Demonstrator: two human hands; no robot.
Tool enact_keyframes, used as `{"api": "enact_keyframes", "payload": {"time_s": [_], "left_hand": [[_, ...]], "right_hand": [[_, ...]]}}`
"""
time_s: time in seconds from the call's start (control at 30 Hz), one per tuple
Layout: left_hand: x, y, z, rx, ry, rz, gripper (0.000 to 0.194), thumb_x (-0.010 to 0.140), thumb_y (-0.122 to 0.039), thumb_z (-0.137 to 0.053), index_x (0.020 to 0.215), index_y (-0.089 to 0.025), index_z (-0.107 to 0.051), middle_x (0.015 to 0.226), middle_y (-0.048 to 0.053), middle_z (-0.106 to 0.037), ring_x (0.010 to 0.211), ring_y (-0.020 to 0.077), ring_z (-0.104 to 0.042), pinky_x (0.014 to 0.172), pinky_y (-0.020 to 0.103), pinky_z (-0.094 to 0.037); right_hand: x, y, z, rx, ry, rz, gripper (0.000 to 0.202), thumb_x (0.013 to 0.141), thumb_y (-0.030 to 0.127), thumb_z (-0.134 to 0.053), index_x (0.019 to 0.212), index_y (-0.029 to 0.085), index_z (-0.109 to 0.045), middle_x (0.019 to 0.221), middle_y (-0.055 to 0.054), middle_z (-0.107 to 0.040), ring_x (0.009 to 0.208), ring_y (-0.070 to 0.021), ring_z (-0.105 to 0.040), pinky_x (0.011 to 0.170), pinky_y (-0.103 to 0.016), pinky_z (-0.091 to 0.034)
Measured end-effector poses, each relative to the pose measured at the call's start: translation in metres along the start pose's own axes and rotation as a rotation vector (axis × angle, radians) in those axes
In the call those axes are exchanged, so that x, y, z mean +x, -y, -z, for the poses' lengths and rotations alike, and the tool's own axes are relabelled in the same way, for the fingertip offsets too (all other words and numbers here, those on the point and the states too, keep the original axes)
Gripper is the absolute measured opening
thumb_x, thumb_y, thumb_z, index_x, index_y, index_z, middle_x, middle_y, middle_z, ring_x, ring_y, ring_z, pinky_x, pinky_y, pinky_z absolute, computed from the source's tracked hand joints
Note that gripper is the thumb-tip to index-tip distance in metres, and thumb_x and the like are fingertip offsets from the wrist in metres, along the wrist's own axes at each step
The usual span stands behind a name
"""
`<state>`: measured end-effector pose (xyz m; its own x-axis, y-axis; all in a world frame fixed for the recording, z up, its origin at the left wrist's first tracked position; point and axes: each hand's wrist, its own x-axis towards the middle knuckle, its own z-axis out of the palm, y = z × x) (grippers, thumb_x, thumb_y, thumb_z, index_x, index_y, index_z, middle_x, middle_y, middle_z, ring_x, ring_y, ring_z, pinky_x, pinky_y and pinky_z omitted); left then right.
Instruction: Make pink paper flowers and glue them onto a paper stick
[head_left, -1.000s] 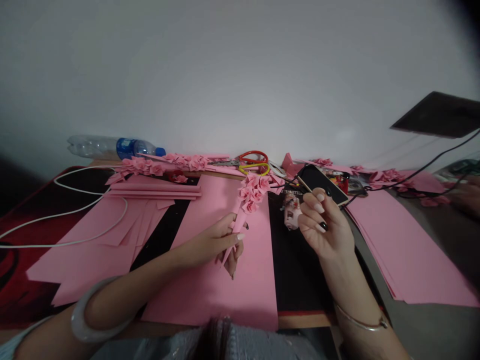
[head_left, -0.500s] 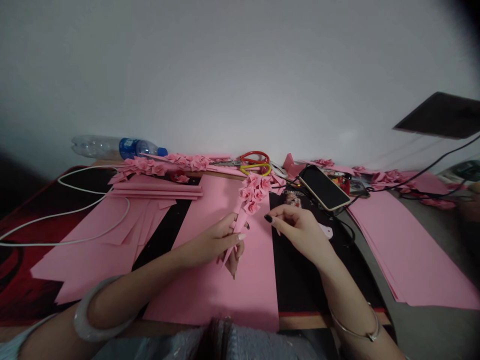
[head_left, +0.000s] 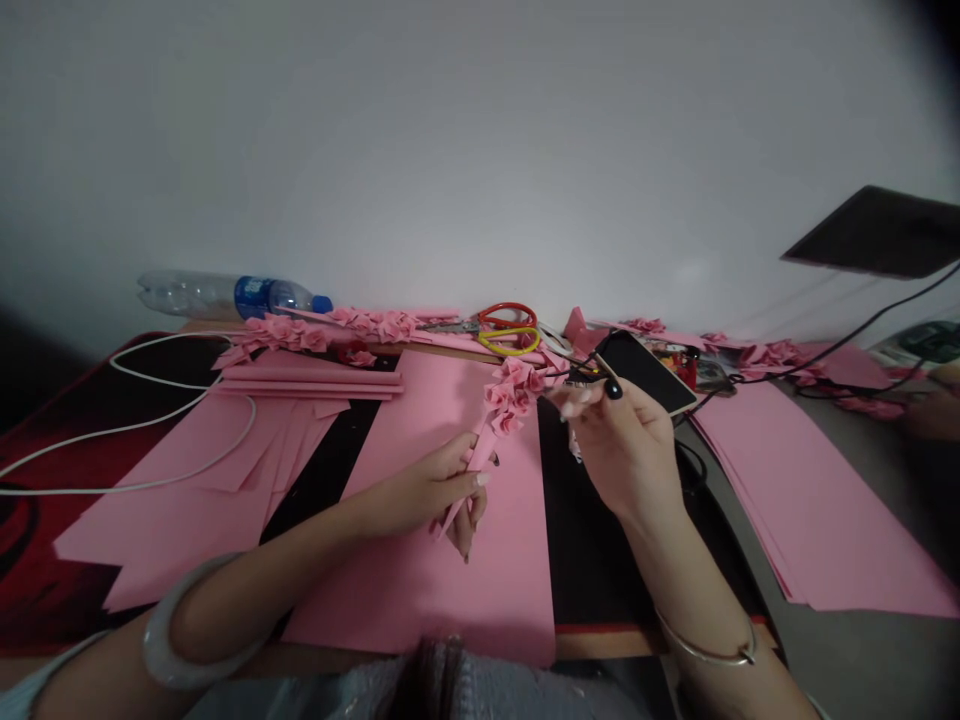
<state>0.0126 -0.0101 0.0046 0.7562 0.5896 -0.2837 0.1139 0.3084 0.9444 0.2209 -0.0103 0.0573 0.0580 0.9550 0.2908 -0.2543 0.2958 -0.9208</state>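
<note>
My left hand (head_left: 442, 490) is closed around the rolled pink paper stem (head_left: 481, 450) of a paper flower spray. Several folded pink paper flowers (head_left: 511, 398) cluster at its upper end, tilted away from me. To the right of them, my right hand (head_left: 626, 435) is raised with the palm turned partly up. Its thumb is drawn back from the loosely bent fingertips, which are close to the flowers; I see nothing held there. Under the spray lies a large pink paper sheet (head_left: 420, 600) on a dark desk mat (head_left: 592, 570).
Rolled pink paper tubes (head_left: 315, 380) and cut sheets (head_left: 180, 500) lie left, crossed by a white cable (head_left: 97, 435). Behind are red-and-yellow-handled scissors (head_left: 508, 330), more paper flowers (head_left: 285, 332) and a plastic bottle (head_left: 225, 295). A phone (head_left: 649, 370) and paper stack (head_left: 817, 500) lie right.
My right hand has lifted and turned, its thumb moving up and to the right; it now covers part of the phone. The spray stays in my left hand, its flower end shifted slightly.
</note>
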Motion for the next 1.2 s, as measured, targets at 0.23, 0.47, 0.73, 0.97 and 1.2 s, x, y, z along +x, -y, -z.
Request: {"api": "enact_keyframes", "payload": {"time_s": [0.23, 0.47, 0.73, 0.97, 1.2], "left_hand": [[0.002, -0.001, 0.002, -0.071, -0.11, -0.085, 0.015, 0.095, -0.032, -0.043, 0.1, -0.022, -0.034, 0.068, -0.007, -0.056, 0.045, 0.0107, -0.064, 0.037, 0.015, -0.032], [0.003, -0.002, 0.004, -0.097, -0.252, -0.203, 0.025, 0.091, -0.041, -0.049, 0.095, -0.022, -0.035, 0.063, -0.009, -0.053, 0.036, 0.0063, -0.052, 0.035, 0.016, -0.031], [0.005, 0.0, 0.004, -0.234, -0.343, -0.275, 0.025, 0.092, -0.034, -0.05, 0.081, -0.023, -0.03, 0.06, -0.012, -0.04, 0.036, 0.0016, -0.026, 0.037, 0.015, -0.037], [0.004, 0.001, 0.005, -0.293, -0.323, -0.262, 0.025, 0.093, -0.031, -0.049, 0.079, -0.022, -0.03, 0.059, -0.011, -0.036, 0.039, 0.0021, -0.022, 0.034, 0.011, -0.028], [0.001, 0.001, 0.003, -0.261, -0.197, -0.215, 0.031, 0.093, -0.039, -0.051, 0.077, -0.023, -0.029, 0.055, -0.012, -0.034, 0.039, 0.0027, -0.023, 0.034, 0.012, -0.029]], "right_hand": [[0.001, 0.007, 0.017, 0.161, -0.051, -0.165, 0.015, 0.084, 0.035, -0.066, 0.078, 0.021, -0.064, 0.056, 0.005, -0.044, 0.042, -0.0069, -0.027, 0.039, -0.02, -0.03], [-0.001, 0.0, 0.017, 0.154, 0.005, -0.238, 0.023, 0.089, 0.039, -0.059, 0.083, 0.018, -0.065, 0.054, 0.005, -0.039, 0.045, -0.007, -0.025, 0.04, -0.019, -0.021], [-0.005, -0.009, 0.005, 0.238, 0.35, -0.539, 0.045, 0.087, 0.062, -0.048, 0.102, 0.022, -0.06, 0.061, 0.005, -0.046, 0.043, -0.007, -0.024, 0.038, -0.019, -0.018], [-0.01, -0.019, -0.003, -0.048, 0.213, -0.412, 0.035, 0.087, 0.045, -0.057, 0.113, 0.022, -0.053, 0.062, 0.008, -0.04, 0.045, -0.0072, -0.027, 0.039, -0.02, -0.021], [-0.006, -0.033, -0.003, -0.452, 0.197, -0.199, 0.054, 0.08, 0.025, -0.062, 0.132, 0.018, -0.045, 0.064, 0.008, -0.039, 0.055, -0.0102, -0.035, 0.052, -0.024, -0.029]]}}
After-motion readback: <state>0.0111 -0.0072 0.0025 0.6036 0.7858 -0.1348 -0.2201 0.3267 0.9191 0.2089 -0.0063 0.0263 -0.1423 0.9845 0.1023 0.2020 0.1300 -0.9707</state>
